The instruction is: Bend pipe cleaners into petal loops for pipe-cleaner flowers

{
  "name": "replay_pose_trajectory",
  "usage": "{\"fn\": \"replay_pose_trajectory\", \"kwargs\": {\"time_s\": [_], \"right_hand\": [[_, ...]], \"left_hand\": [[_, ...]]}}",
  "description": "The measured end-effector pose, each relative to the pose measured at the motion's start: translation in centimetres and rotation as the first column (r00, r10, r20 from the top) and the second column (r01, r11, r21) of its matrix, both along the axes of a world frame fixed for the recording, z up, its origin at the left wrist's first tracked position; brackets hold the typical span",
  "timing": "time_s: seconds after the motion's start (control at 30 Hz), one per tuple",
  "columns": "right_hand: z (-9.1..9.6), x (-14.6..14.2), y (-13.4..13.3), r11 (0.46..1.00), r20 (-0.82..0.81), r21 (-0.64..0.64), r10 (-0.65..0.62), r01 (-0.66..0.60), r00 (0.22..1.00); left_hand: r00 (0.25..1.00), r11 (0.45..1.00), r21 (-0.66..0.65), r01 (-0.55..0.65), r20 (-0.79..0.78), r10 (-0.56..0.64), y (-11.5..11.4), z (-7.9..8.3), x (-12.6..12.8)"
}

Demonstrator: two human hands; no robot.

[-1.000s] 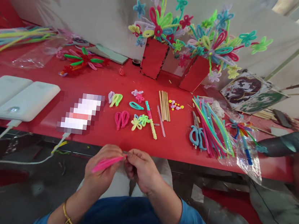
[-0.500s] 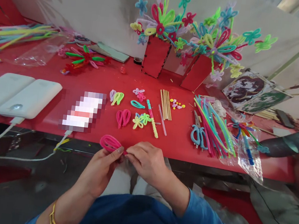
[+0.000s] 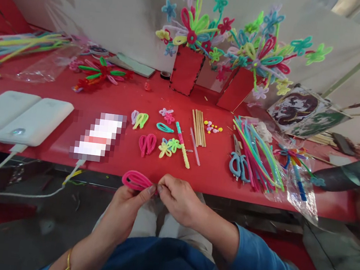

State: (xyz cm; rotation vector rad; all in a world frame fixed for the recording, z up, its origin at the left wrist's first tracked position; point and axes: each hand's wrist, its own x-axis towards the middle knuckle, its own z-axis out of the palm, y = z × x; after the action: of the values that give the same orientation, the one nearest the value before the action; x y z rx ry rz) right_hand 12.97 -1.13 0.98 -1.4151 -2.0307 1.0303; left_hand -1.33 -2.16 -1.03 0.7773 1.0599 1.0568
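Nearest the viewer, over the lap and above a dark floor (image 3: 39, 240), the left hand (image 3: 123, 211) grasps a bright pink loop (image 3: 133, 179) between thumb and fingers, while the right hand (image 3: 180, 200) has its fingers pinched at the narrow end of that loop, the contact partly hidden. The pink loop is at the near edge of the worktop (image 3: 119, 97), its rounded end pointing left. The worktop is red, with small scraps on its surface, and extends far to a pale wall (image 3: 116, 13). Its near edge runs left to right just beyond the hands; at left, a white cable (image 3: 28, 196) hangs over it. A bare red strip lies between that edge and a pair of pink loops (image 3: 147, 144), fuzzy flowers (image 3: 169, 147) and a wrapped rod (image 3: 183, 146). To the right, blue-handled scissors (image 3: 235, 164) and a bundle of pipe cleaners (image 3: 261, 156) lie near the edge; beyond them a co-worker's dark sleeve (image 3: 346, 173) borders the right side. At left, two white power banks (image 3: 45, 120) fill the near side. A wider bare stretch lies between the loops and the far side, where two red boxes (image 3: 187, 71) carrying tall flower arrangements (image 3: 196, 27) stand before the wall.
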Motion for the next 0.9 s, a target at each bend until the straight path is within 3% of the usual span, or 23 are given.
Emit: {"fn": "replay_pose_trajectory", "kwargs": {"time_s": [0.1,0.23,0.3,0.37,0.4,0.43,0.5,0.57,0.6,0.63,0.7,0.9], "right_hand": [[-0.9,-0.3,-0.7,0.937,-0.350,-0.348,-0.136,0.006,0.927],[-1.5,-0.8,-2.1,0.745,-0.572,-0.662,-0.431,-0.083,0.698],[-1.6,-0.8,-2.8,0.628,-0.594,-0.753,-0.517,-0.198,0.617],[-1.8,-0.6,-3.3,0.535,-0.601,-0.784,-0.524,-0.316,0.604],[-1.9,-0.4,-3.4,0.527,-0.601,-0.783,-0.504,-0.331,0.620],[-2.1,-0.3,-3.5,0.562,-0.594,-0.773,-0.476,-0.296,0.648],[-2.5,-0.1,-3.4,0.751,-0.533,-0.656,-0.395,-0.070,0.748],[-2.7,0.0,-3.0,0.940,-0.400,-0.297,-0.285,0.171,0.871],[-2.6,0.0,-2.8,0.973,-0.321,-0.083,-0.230,0.215,0.919],[-2.6,0.0,-2.6,0.974,-0.248,0.096,-0.178,0.207,0.952],[-2.3,0.0,-2.2,0.938,-0.139,0.313,-0.106,0.146,0.985],[-2.3,-0.1,-1.8,0.805,0.104,0.592,-0.123,0.038,0.987]], "left_hand": [[0.988,0.988,0.130,0.088,-0.138,-0.070,0.0,-0.3,-0.6],[0.923,0.884,0.381,0.271,-0.363,-0.127,0.3,0.1,-1.5],[0.890,0.796,0.476,0.374,-0.426,-0.163,0.4,0.4,-1.8],[0.856,0.718,0.513,0.471,-0.463,-0.231,0.4,0.5,-1.9],[0.849,0.712,0.504,0.489,-0.463,-0.256,0.4,0.4,-1.9],[0.861,0.751,0.466,0.468,-0.432,-0.269,0.3,0.3,-1.8],[0.923,0.890,0.313,0.332,-0.303,-0.238,0.1,-0.1,-1.5],[0.977,0.976,0.142,0.166,-0.161,-0.143,0.0,-0.5,-1.0],[0.989,0.990,0.087,0.109,-0.109,-0.099,-0.1,-0.6,-0.7],[0.995,0.995,0.061,0.075,-0.071,-0.071,-0.1,-0.6,-0.4],[0.999,0.999,0.034,0.036,-0.012,-0.036,-0.1,-0.4,0.1],[0.997,0.999,-0.031,-0.011,0.079,0.013,0.1,0.1,0.7]]}}
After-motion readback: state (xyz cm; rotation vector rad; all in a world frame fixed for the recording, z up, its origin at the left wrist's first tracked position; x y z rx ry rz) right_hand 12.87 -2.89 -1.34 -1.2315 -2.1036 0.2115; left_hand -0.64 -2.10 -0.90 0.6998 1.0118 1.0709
